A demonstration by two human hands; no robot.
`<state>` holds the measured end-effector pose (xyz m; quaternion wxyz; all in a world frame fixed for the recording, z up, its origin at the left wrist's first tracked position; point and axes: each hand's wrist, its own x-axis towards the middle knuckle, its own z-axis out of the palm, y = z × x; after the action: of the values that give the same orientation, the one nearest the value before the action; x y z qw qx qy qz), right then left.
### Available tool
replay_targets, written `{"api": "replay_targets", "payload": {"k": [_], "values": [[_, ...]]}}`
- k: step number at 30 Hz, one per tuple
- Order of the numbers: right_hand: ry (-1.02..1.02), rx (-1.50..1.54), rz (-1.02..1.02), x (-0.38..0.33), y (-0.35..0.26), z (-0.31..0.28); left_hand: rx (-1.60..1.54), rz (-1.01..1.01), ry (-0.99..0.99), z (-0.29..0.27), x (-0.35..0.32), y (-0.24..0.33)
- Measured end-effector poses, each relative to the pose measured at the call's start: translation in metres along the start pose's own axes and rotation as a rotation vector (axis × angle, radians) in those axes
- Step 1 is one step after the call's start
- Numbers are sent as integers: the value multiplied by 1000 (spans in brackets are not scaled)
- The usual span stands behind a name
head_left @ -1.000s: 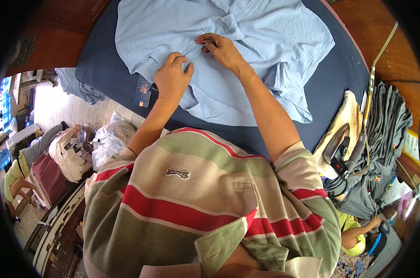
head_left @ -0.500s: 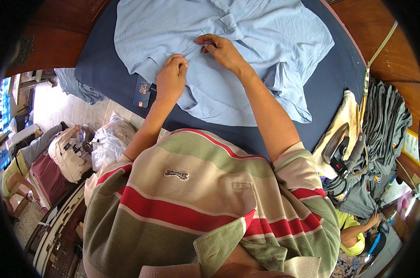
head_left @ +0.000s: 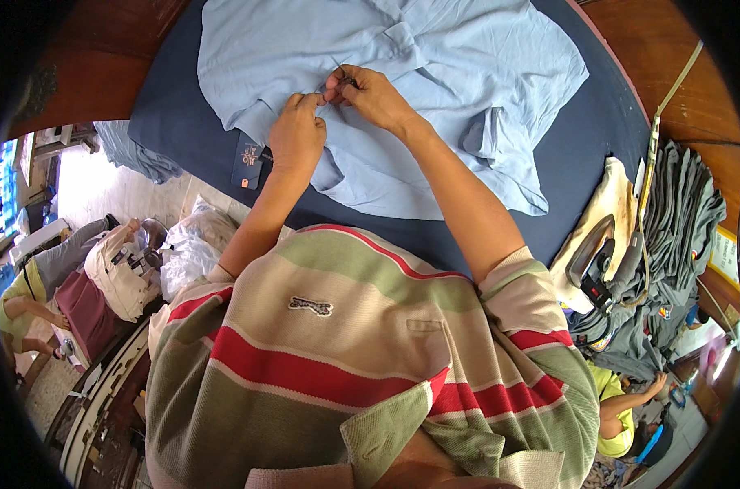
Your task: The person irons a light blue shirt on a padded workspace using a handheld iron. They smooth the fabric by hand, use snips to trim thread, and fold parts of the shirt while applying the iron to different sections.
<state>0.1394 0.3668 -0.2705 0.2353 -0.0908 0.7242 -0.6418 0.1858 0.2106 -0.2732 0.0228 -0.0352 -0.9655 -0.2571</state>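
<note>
A light-blue garment (head_left: 435, 106) lies spread and wrinkled over the dark navy table cover (head_left: 182, 90). My left hand (head_left: 298, 134) is closed in a pinch at the cloth, left of its middle. Just to the right, my right hand (head_left: 370, 96) curls around a small dark tool (head_left: 351, 81) with a thin pointed tip; its exact kind is mostly hidden by my fingers. The fingertips of both hands meet, or nearly so, above the cloth. A navy card tag (head_left: 246, 163) lies by my left wrist, at the garment's edge.
On the right, an iron (head_left: 592, 261) rests on a cream cloth (head_left: 602, 204), beside a stack of dark grey garments (head_left: 671, 204). Plastic bags (head_left: 192, 253) and a beige bag (head_left: 119, 281) stand at left. Other people's arms (head_left: 35, 306) show at both lower sides.
My right hand has moved left and slightly down with the tool, closing the gap to my left hand. My left hand has shifted slightly left. People at both sides have moved their arms.
</note>
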Motion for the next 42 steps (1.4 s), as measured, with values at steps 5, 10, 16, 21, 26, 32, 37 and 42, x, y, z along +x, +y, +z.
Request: {"api": "replay_targets", "payload": {"k": [5, 10, 16, 21, 26, 32, 37, 42], "values": [[95, 156, 136, 7, 4, -2, 12, 44, 40, 2, -3, 0], [90, 187, 119, 9, 8, -3, 59, 30, 96, 7, -3, 0], [90, 173, 97, 8, 10, -2, 145, 80, 129, 13, 0, 1], [69, 179, 102, 9, 11, -3, 51, 69, 74, 14, 1, -3], [76, 162, 129, 4, -1, -6, -85, 73, 19, 10, 5, -11], [212, -508, 118, -27, -14, -15, -318, -77, -201, -3, 17, -20], [154, -812, 50, -36, -20, -12, -380, -125, -244, -9, 22, -22], [183, -1065, -245, -30, -20, -8, -380, -87, -222, -10, 22, -20]]}}
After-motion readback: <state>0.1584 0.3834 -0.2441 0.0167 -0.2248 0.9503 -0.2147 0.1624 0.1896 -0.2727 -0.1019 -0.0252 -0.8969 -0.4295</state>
